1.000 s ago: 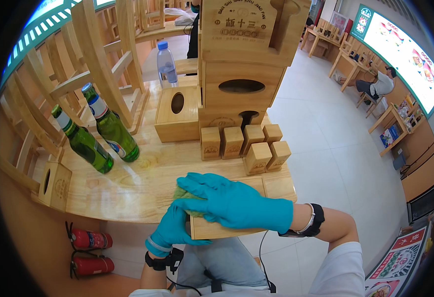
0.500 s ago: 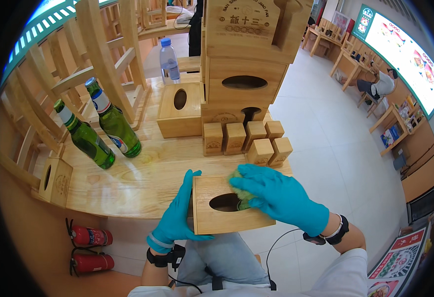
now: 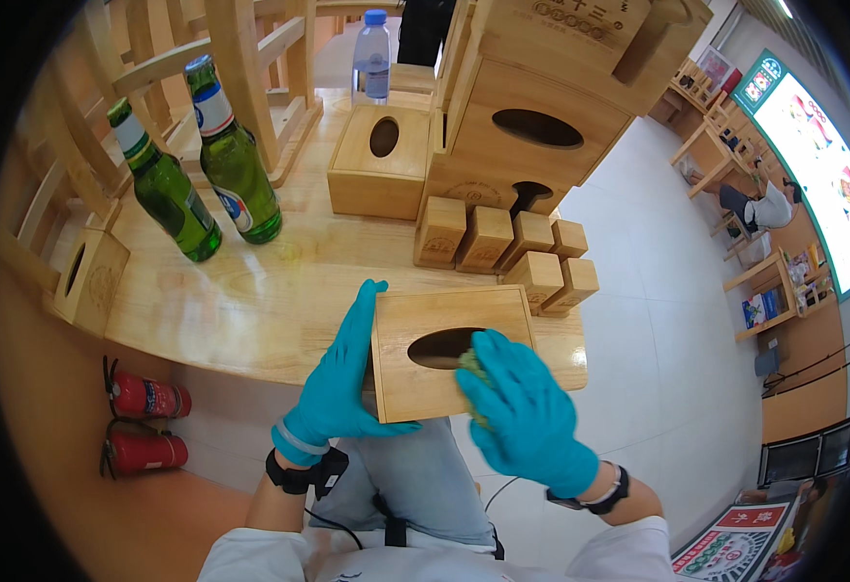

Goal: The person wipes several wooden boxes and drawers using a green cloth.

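Note:
A light wooden tissue box with an oval hole in its top is held above the table's front edge. My left hand, in a teal glove, grips its left side, with the thumb along the front edge. In my gloved right hand is a yellow-green cloth or sponge, mostly hidden by the fingers. That hand presses it on the box top, at the right of the hole. Just beyond stand several small wooden holders.
Two green bottles stand on the wooden table at left. Another tissue box, a water bottle and stacked wooden boxes are at the back. Fire extinguishers stand below left. A person sits far right.
My right hand has slid the yellow-green cloth or sponge from the far right of the box top toward me. The head view has shifted; my left hand keeps its grip.

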